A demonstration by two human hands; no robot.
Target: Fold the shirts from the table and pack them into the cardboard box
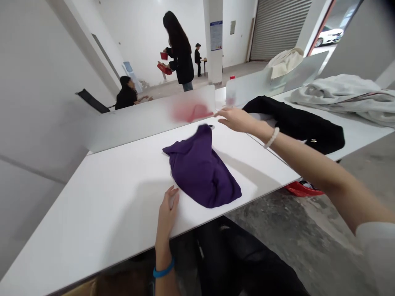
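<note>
Pale sleeve [378, 250] occupies the lower right. Right hand [236, 119], right of upper centre: fingers extended, nothing visibly held. Left hand [168, 205], lower centre: fingers loosely open, just beside the purple cloth [197, 172] at frame centre. Recommended handling: lift by edges, smooth folds outward. Count: one purple cloth, one black garment [296, 123], one blue wristband [163, 269].

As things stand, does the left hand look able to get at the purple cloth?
Probably yes: the left hand looks free, its fingers close to the near-left edge of the purple cloth on the white table, and nothing visible blocks the way.
</note>
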